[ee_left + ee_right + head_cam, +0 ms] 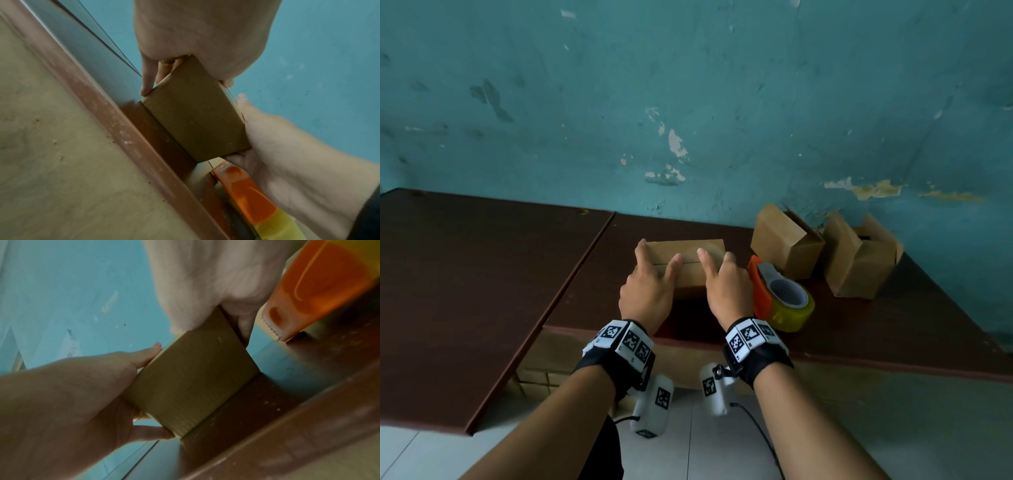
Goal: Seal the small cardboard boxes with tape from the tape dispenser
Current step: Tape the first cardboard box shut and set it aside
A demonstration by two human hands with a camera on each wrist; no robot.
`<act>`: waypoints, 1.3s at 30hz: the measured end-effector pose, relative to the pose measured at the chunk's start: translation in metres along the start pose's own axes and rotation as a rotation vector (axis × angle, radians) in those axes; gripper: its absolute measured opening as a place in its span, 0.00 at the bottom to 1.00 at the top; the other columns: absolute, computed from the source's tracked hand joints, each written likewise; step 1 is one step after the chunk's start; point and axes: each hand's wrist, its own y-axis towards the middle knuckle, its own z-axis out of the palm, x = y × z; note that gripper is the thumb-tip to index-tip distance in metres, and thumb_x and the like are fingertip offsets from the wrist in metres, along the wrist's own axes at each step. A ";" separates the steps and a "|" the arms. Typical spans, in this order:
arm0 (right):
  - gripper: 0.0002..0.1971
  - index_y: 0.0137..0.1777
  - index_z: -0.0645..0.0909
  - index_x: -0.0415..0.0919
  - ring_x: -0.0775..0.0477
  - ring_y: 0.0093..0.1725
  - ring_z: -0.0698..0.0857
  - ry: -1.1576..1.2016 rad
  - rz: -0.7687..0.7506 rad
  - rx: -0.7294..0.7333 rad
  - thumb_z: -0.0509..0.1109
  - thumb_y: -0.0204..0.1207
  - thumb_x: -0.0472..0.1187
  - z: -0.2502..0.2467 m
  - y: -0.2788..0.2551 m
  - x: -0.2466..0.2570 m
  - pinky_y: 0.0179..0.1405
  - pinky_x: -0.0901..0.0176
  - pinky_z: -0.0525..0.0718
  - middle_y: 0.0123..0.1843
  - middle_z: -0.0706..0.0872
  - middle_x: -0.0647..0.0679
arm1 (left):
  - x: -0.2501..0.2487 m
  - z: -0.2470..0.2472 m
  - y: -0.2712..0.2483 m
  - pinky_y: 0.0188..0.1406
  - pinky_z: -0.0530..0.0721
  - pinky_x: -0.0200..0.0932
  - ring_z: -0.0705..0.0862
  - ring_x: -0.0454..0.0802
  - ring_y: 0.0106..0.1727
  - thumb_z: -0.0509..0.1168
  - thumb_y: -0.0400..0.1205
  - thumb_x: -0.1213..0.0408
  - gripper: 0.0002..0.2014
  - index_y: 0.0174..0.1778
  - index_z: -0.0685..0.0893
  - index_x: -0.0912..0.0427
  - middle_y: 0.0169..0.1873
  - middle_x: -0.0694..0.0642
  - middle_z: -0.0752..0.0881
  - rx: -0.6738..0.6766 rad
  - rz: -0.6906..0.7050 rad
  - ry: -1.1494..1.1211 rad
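A small cardboard box (688,251) lies on the brown table, its top flaps folded shut with a seam showing. My left hand (654,274) holds its left end, thumb and index finger on top and the other fingers down the side. My right hand (724,277) holds the right end the same way. The left wrist view shows the box (191,113) between my left hand (195,32) and right hand (298,154). An orange tape dispenser (760,287) with a yellowish roll lies on the table just right of my right hand, untouched.
Two more small cardboard boxes (787,243) (859,257) stand at the back right against the teal wall, flaps partly up. A second brown table top (482,274) adjoins on the left. The table's front edge (859,365) runs close below my wrists.
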 end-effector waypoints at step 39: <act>0.24 0.78 0.80 0.38 0.43 0.64 0.86 0.245 0.121 0.082 0.60 0.94 0.53 -0.017 0.017 -0.006 0.55 0.56 0.76 0.67 0.89 0.41 | -0.020 -0.021 -0.001 0.35 0.95 0.56 0.84 0.59 0.55 0.66 0.85 0.42 0.24 0.63 0.72 0.58 0.59 0.57 0.79 0.257 -0.306 -0.163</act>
